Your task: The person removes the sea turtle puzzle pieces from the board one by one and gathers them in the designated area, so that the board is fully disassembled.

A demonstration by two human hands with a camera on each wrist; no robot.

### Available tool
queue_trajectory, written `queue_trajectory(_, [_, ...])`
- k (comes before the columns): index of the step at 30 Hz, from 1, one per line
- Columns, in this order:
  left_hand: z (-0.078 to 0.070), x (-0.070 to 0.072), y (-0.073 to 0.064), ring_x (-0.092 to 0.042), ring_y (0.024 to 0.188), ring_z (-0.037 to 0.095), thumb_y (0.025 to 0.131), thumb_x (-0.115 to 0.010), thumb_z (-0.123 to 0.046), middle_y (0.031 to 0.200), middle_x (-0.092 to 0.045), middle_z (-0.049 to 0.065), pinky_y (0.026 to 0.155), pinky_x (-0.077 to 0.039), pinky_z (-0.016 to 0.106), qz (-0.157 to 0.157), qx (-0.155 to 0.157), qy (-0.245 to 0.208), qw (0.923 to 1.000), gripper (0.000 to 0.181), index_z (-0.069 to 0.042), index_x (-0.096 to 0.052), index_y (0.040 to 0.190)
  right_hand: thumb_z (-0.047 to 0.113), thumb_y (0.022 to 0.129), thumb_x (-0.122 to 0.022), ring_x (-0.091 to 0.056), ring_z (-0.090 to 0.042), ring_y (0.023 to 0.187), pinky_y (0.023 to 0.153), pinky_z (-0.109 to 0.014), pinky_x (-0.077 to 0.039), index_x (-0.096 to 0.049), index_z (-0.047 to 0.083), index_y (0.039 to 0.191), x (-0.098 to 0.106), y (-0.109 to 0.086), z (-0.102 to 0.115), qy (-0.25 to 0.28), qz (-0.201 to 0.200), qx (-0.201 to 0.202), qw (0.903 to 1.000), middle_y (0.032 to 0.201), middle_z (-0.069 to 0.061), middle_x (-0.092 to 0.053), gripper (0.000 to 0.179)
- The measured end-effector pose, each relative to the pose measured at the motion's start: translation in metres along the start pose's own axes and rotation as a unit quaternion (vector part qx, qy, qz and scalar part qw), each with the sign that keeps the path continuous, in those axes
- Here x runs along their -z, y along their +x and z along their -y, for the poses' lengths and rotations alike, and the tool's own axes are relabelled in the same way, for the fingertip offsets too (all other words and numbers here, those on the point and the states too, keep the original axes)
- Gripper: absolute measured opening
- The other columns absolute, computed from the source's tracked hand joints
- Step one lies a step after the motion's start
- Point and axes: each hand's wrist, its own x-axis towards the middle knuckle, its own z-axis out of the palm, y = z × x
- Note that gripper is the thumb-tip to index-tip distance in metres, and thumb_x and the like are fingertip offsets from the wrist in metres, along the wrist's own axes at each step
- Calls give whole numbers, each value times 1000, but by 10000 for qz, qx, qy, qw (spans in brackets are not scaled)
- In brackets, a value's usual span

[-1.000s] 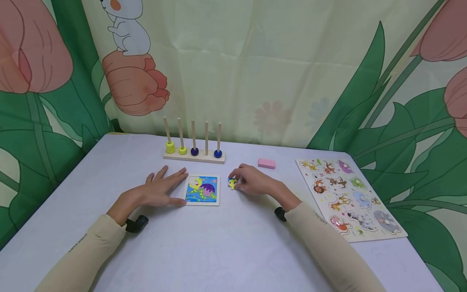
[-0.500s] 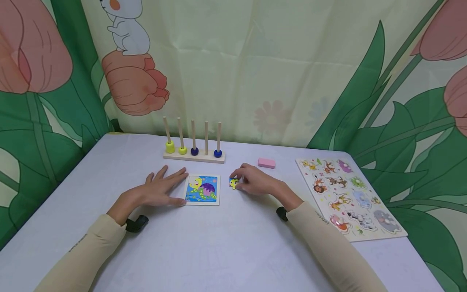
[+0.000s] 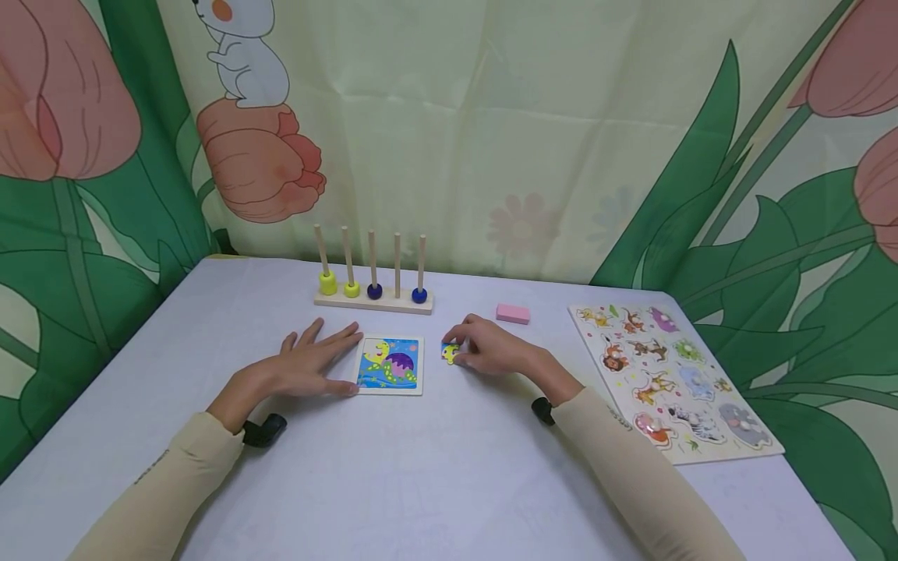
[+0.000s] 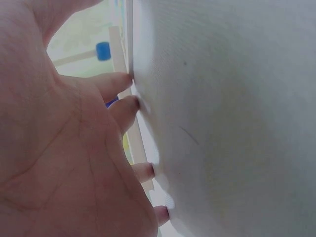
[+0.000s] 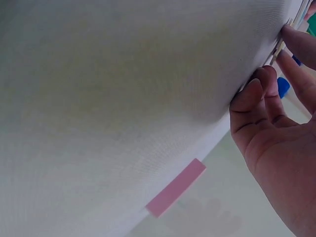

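Observation:
A square jigsaw puzzle (image 3: 389,365) with a yellow and purple turtle picture lies in a pale frame on the white table. My left hand (image 3: 305,365) rests at the puzzle's left side, fingers spread and fairly straight, with thumb and fingertips touching its edge. To the right of the frame, my right hand (image 3: 487,347) pinches a small yellow and blue puzzle piece (image 3: 450,353) between thumb and fingers, at the tabletop. In the right wrist view the piece (image 5: 277,51) shows only as a thin edge, and the other fingers are curled against the cloth.
Behind the puzzle stands a wooden peg rack (image 3: 374,302) with yellow and blue beads. A pink block (image 3: 513,313) lies beyond my right hand. An animal peg puzzle board (image 3: 677,382) lies at the right, near my right sleeve. A printed curtain (image 3: 449,156) hangs behind the table.
My right hand has shifted very slightly to the right with the puzzle piece, staying on the table. The left hand and the framed puzzle have not moved.

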Motion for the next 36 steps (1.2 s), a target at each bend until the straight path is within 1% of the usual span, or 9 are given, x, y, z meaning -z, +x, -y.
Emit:
queue_trajectory(4, [0,0,-1,4,160,62,89,-70,-65,180,-14,12,118,4,88,5,-9,-30,10000,104,-17,-25,170,16,101,-72,-56,-19,99,87,-27,-50,-71,17,137,0,0,0,25,19,-66,10000,124,-9,-63,37])
queue_trajectory(10, [1,0,-1,3,160,62,90,-69,-65,180,-15,12,118,3,88,-28,-1,-2,10000,104,-17,-25,170,16,101,-72,-55,-19,98,85,-27,-49,-71,17,138,0,0,0,43,-13,-33,10000,124,-9,-62,37])
queue_trajectory(20, [2,-2,0,5,160,61,89,-71,-65,180,-14,12,118,4,87,-39,-29,-79,10000,104,-17,-25,170,16,100,-73,-55,-18,98,86,-28,-49,-70,18,138,0,0,-3,87,-14,-34,10000,124,-9,-62,37])
queue_trajectory(26, [0,-1,-1,5,160,62,89,-71,-65,180,-14,12,118,4,87,-22,-38,-92,9999,104,-17,-25,170,17,101,-72,-55,-18,99,86,-28,-49,-70,19,137,-2,-1,-3,33,-24,-39,10000,124,-8,-62,37])
queue_trajectory(36, [2,-2,1,5,160,62,89,-71,-65,180,-14,12,118,5,88,-47,-35,-49,10000,104,-17,-25,170,20,99,-73,-55,-19,101,87,-30,-51,-68,19,139,-1,-2,-2,-4,-76,-64,10000,127,-8,-62,40])
